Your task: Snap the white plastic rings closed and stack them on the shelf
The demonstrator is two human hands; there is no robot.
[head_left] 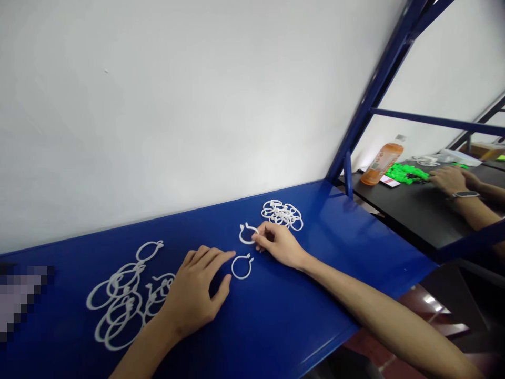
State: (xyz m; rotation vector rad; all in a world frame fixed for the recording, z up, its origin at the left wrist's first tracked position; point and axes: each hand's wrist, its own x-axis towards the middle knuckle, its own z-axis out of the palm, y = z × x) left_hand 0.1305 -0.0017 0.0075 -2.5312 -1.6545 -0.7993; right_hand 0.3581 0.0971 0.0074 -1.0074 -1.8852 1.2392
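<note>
On a blue table my right hand pinches a white plastic ring by its right side. A second white ring lies flat just below it, beside the fingertips of my left hand. My left hand rests on the table with fingers stretched out, holding nothing. A pile of small white rings lies just behind my right hand. A larger spread of white rings lies to the left of my left wrist.
A white wall rises right behind the table. A blue metal frame post stands at the right end. Beyond it, on a black table, another person's hands work at green pieces near an orange bottle.
</note>
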